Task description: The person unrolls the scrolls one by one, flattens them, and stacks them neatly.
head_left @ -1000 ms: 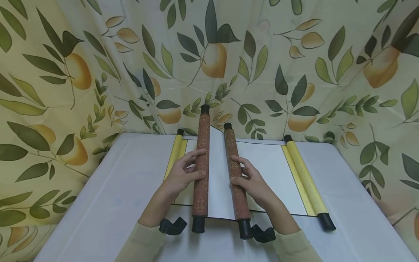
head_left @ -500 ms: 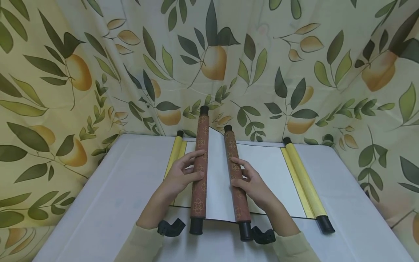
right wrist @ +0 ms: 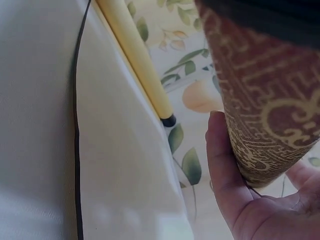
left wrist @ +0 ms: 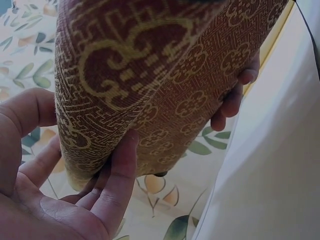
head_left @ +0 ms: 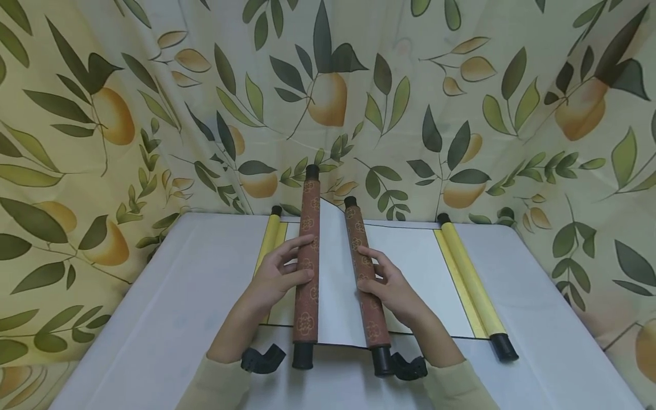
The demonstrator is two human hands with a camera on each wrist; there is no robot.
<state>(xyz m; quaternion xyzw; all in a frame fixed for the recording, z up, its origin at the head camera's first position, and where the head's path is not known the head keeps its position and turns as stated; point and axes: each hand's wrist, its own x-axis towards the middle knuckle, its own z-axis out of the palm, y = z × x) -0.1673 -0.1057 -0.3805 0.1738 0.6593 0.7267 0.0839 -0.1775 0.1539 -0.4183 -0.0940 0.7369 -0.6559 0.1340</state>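
Head view — two reddish-brown rolls [head_left: 306,310], gold-patterned, black-capped, slightly splayed

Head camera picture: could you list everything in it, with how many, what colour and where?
Table: one, white, lower part of view
Printed cloth: number of pieces unclear, cream with green leaves and orange fruit, behind the table
Patterned rolls: two, reddish brown, centre
Yellow rolls: two, yellow, farther out, one each side
White sheeting: number of pieces unclear, white with dark edges, between the rolls
End caps: seven visible, black, on roll ends
Curved pieces: two, black, flanking the patterned rolls' near ends
Sleeves: two, pale, bottom edge
Left hand: one, bare, gripping left patterned roll
Right hand: one, bare, gripping right patterned roll
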